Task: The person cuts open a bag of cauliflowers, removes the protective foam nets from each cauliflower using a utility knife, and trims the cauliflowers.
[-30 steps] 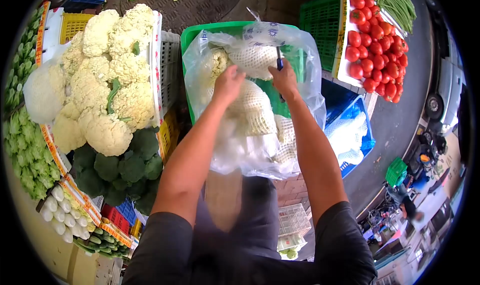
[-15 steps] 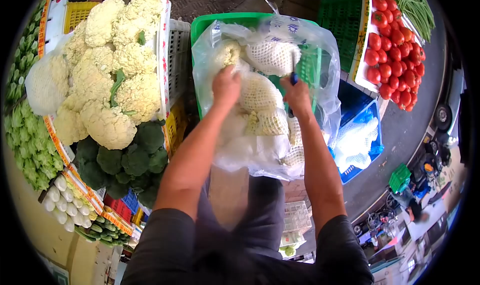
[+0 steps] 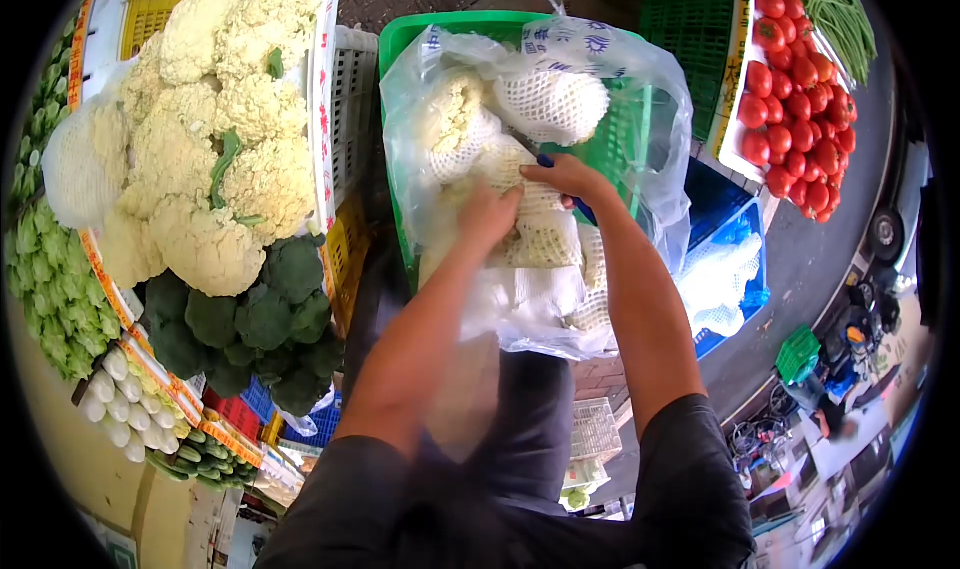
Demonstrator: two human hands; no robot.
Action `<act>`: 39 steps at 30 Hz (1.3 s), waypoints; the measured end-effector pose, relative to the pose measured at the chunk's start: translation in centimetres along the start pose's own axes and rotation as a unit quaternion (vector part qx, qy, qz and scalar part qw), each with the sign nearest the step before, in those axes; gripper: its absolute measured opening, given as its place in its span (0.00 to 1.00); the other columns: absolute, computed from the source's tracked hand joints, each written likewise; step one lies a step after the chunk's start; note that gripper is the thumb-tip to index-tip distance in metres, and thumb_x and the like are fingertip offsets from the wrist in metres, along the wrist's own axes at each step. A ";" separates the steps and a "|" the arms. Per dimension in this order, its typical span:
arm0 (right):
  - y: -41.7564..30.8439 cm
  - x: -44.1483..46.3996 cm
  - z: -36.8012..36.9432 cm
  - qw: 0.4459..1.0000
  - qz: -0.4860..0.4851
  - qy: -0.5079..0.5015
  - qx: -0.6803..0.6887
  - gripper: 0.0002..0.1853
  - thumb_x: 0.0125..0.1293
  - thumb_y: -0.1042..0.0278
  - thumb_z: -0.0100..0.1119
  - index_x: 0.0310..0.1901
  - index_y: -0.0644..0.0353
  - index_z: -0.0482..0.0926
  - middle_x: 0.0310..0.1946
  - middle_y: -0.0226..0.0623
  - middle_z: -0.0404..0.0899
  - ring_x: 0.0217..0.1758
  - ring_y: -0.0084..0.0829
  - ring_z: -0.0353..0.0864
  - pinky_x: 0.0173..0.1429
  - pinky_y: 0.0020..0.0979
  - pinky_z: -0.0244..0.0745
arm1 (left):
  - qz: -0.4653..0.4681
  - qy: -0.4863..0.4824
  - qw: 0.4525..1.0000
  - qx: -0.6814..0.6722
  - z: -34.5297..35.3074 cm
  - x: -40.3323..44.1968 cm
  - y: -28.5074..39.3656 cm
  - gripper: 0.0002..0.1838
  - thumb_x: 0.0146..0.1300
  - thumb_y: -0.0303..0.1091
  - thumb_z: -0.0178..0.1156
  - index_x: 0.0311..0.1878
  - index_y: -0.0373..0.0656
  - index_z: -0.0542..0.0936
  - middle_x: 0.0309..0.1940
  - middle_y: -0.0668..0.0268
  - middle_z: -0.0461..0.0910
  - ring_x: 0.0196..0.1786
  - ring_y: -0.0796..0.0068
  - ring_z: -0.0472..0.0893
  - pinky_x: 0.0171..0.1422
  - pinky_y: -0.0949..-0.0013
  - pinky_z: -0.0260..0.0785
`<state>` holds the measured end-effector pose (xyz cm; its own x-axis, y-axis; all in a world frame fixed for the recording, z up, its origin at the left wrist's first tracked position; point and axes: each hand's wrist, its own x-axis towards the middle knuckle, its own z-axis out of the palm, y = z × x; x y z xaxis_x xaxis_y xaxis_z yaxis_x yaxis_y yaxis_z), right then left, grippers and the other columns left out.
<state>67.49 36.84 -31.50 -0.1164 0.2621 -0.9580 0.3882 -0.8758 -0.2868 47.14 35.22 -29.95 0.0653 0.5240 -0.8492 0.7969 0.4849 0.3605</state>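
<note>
A green crate point(image 3: 396, 44) lined with a clear plastic bag point(image 3: 660, 119) holds several cauliflowers in white foam nets. My left hand point(image 3: 490, 214), blurred, is at a netted cauliflower point(image 3: 545, 224) in the middle of the crate, its fingers bent against the net. My right hand point(image 3: 572, 179) is closed around the dark blue handle of a tool point(image 3: 584, 209); its blade is hidden. The fingers of that hand touch the same cauliflower's net. Above them lies another netted cauliflower point(image 3: 555, 106), and to the left one with its yellowish head showing point(image 3: 455, 109).
Bare cauliflowers point(image 3: 200, 159) are piled at the left, with broccoli point(image 3: 250, 319) below them. Tomatoes point(image 3: 800, 99) and green beans point(image 3: 830, 14) stand at the upper right. A blue crate point(image 3: 758, 269) holds white netting. Further right are a road and a vehicle.
Both hands have moved down toward the middle cauliflower and closer together. The tool, upright with its blade showing before, has tilted down. The view has shifted slightly.
</note>
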 end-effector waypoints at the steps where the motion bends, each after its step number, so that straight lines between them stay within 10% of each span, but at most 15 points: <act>1: -0.1 -0.1 0.1 1.000 -0.008 -0.004 0.000 0.30 0.65 0.39 0.67 0.49 0.62 0.78 0.24 0.31 0.75 0.17 0.24 0.72 0.21 0.29 0.67 | -0.016 0.004 1.000 -0.001 0.1 0.1 0.5 0.48 0.65 0.64 0.61 0.75 0.33 0.64 0.62 0.40 0.79 0.64 0.42 0.79 0.69 0.48 0.69; 24: 1.4 -3.4 1.7 0.981 -0.039 0.175 -0.069 0.30 0.61 0.48 0.71 0.53 0.67 0.79 0.33 0.40 0.81 0.30 0.29 0.80 0.31 0.32 0.75 | 0.039 0.102 0.959 -0.261 3.5 -1.4 -0.4 0.26 0.66 0.41 0.68 0.61 0.39 0.71 0.48 0.43 0.82 0.50 0.41 0.82 0.55 0.49 0.74; 27: 0.1 -6.7 2.1 0.970 -0.055 0.220 -0.090 0.37 0.57 0.43 0.71 0.57 0.69 0.78 0.40 0.54 0.86 0.45 0.44 0.86 0.51 0.42 0.77 | 0.096 0.129 0.952 -0.260 2.2 -3.6 0.5 0.23 0.67 0.39 0.67 0.59 0.40 0.72 0.39 0.46 0.83 0.41 0.44 0.83 0.48 0.50 0.74; 34: -2.1 -11.4 0.8 0.971 -0.066 0.228 -0.031 0.29 0.61 0.53 0.71 0.55 0.70 0.79 0.35 0.46 0.85 0.36 0.36 0.83 0.44 0.38 0.77 | 0.141 0.160 0.921 -0.327 2.1 -5.5 3.2 0.23 0.67 0.36 0.67 0.60 0.41 0.70 0.36 0.46 0.83 0.37 0.42 0.83 0.44 0.48 0.74; 39: -1.4 -12.0 1.3 0.973 -0.045 0.226 0.029 0.25 0.60 0.59 0.72 0.53 0.66 0.79 0.26 0.35 0.80 0.26 0.25 0.76 0.32 0.32 0.71 | 0.103 0.101 0.932 -0.332 1.8 -6.8 3.7 0.23 0.68 0.34 0.68 0.60 0.38 0.71 0.33 0.60 0.79 0.35 0.71 0.78 0.41 0.64 0.71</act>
<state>67.18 34.41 -19.64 0.2713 0.4788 -0.8349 0.3415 -0.8589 -0.3816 50.72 32.18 -23.58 0.0077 0.7432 -0.6690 0.2281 0.6501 0.7248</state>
